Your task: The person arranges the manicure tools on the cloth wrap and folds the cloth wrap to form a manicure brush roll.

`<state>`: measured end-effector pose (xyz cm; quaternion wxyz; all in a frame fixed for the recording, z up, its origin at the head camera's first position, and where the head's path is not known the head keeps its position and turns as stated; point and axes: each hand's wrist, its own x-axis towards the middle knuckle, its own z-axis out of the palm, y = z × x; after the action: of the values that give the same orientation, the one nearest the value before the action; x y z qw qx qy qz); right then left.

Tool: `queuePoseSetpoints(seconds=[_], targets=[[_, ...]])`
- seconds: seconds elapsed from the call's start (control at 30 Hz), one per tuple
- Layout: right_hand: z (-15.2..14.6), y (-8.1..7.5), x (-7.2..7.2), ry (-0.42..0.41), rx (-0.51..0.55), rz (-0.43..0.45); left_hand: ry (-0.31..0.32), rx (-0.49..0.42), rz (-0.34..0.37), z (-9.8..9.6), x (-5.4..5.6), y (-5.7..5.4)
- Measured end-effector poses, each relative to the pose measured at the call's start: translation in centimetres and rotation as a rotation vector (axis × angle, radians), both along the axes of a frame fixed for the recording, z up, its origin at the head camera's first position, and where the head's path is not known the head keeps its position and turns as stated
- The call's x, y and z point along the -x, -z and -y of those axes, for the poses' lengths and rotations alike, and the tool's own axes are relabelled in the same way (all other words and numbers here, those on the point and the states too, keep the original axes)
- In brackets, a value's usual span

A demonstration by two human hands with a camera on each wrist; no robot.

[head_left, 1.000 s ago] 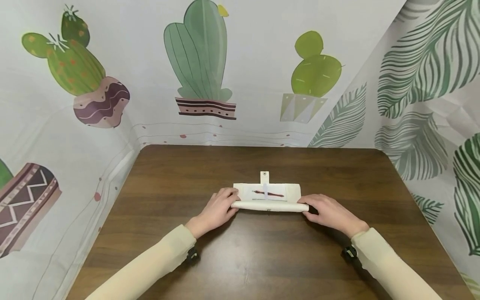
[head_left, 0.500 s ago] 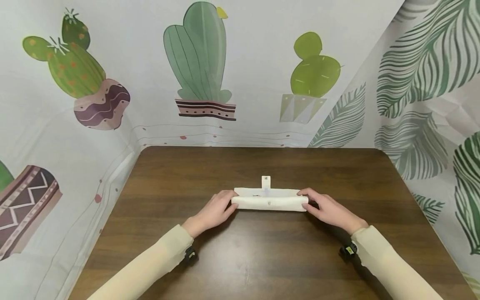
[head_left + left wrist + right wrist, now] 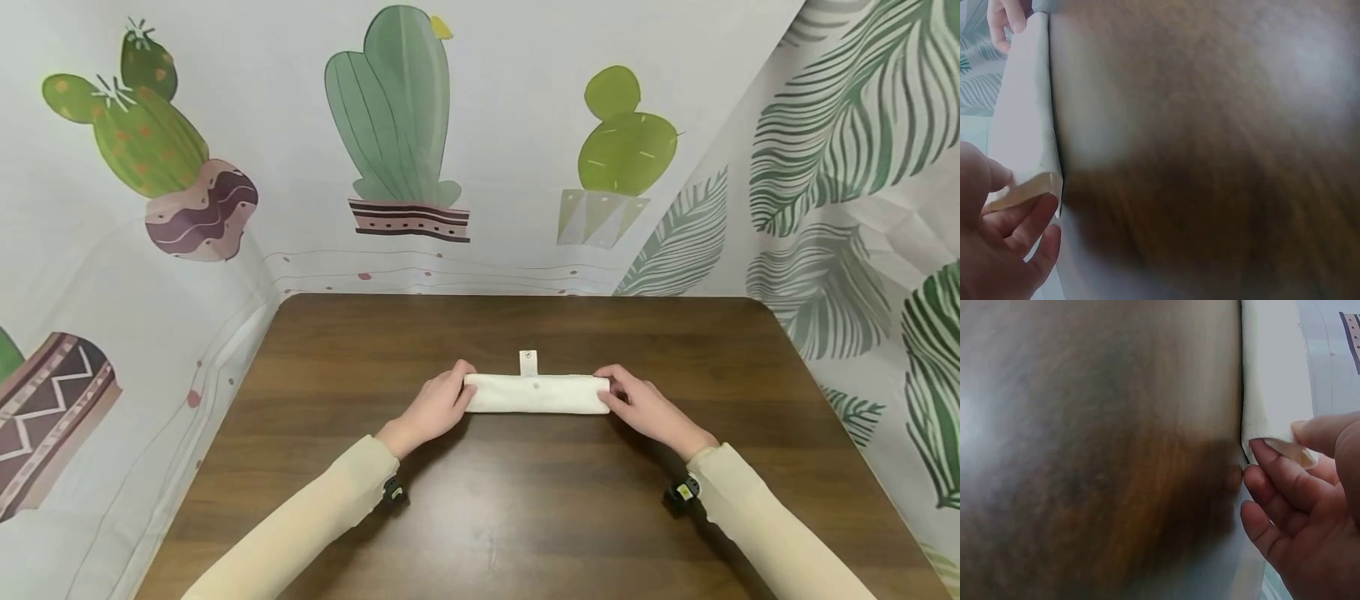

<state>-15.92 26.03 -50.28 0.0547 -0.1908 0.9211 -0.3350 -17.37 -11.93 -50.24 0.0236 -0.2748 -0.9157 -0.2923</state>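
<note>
A cream-white folded fabric pouch (image 3: 537,398) lies crosswise on the table, its flap folded over the inside. A small metal snap shows near the flap's far edge, and a strap (image 3: 528,362) with another snap sticks out beyond it. My left hand (image 3: 435,407) pinches the left end, thumb above and fingers under the edge in the left wrist view. At the opposite end, my right hand (image 3: 651,413) pinches the fabric; the right wrist view has the thumb on top of the fold (image 3: 1275,375) and a fingertip inside its open end. The pouch's contents are hidden.
The brown wooden table (image 3: 480,517) runs back to a curtain (image 3: 510,150) printed with cacti and leaves, which also hangs at both sides. Each wrist carries a small black camera (image 3: 681,495) below a pale sleeve.
Both hands have rolled the near fold away over the inside, covering the white panel and the thin dark-red pen-like thing seen earlier. The strap still points away from me.
</note>
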Motion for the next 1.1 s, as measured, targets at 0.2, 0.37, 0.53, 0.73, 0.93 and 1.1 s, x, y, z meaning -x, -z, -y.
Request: queuePoseSetpoints(seconds=[0.2,0.37,0.53,0.73,0.93,1.1], targets=[[0.4,0.0,0.9,0.046,0.025,0.058,-0.033,-0.024,0.007,-0.1,0.3,0.6],[0.9,-0.1,1.3,0.109,0.026,0.128,-0.049,-0.041,0.017,-0.2,0.4,0.8],[1.2,0.3,1.3,0.115,0.03,0.042,-0.045,-0.018,-0.003,-0.2,0.4,0.9],[0.9,0.6,1.5,0.074,0.033,-0.1,-0.021,-0.013,0.008,-0.2,0.4,0.7],[0.5,0.4,2.1,0.037,0.033,-0.056,0.023,-0.014,0.021,-0.2,0.6,0.6],[0.1,0.6,2.8,0.0,0.052,-0.007,0.041,-0.009,0.032,-0.1,0.6,0.3]])
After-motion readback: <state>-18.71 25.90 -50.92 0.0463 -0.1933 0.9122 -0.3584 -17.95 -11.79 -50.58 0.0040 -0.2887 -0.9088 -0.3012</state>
